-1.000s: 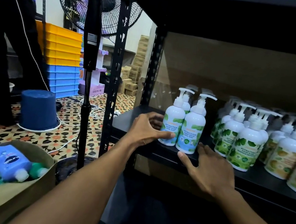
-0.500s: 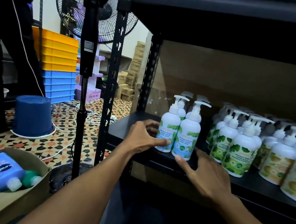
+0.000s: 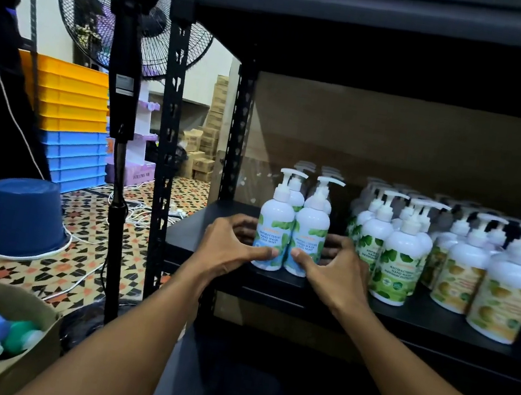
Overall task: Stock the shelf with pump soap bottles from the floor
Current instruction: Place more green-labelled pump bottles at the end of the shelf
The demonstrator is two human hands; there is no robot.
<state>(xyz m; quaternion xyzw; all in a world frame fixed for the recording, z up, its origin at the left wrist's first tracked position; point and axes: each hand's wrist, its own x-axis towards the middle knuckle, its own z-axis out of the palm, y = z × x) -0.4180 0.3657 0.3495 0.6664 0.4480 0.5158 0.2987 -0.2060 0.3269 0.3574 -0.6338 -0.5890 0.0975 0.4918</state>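
**Head view (single camera).** I read this from a wide-angle camera worn on the person's head. It faces forward and tilts down at a black metal shelf (image 3: 186, 230) from close in front. Both forearms enter from the bottom edge. The left hand (image 3: 228, 246) and right hand (image 3: 336, 269) sit near frame centre, gripping the left cool mint bottle (image 3: 275, 223) and right cool mint bottle (image 3: 311, 228) at the shelf's near edge. The shelf fills the right and top of the frame. To the left of its upright post (image 3: 163, 149), the view reaches the far tiled floor (image 3: 22, 266), a standing fan (image 3: 77, 11) and stacked crates (image 3: 75, 95). A cardboard box (image 3: 36, 353) lies near, at bottom left.
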